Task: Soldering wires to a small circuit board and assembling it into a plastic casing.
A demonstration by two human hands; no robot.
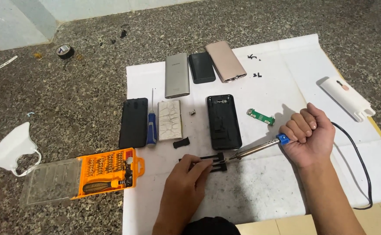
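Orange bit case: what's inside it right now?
The orange bit case holds rows of small metal bits and a black flexible extension along its front edge. Its clear lid lies open leftward. Bit tips are too small to distinguish.

Left hand (182,188) covers the near end of the flat black plastic frame (211,162); what its fingertips pinch is too small to identify. Right fist (309,135) hides the blue-collared soldering iron's (260,149) handle. Both forearms run off at 6 o'clock. Small black marks (255,65) at 12 o'clock are illegible.
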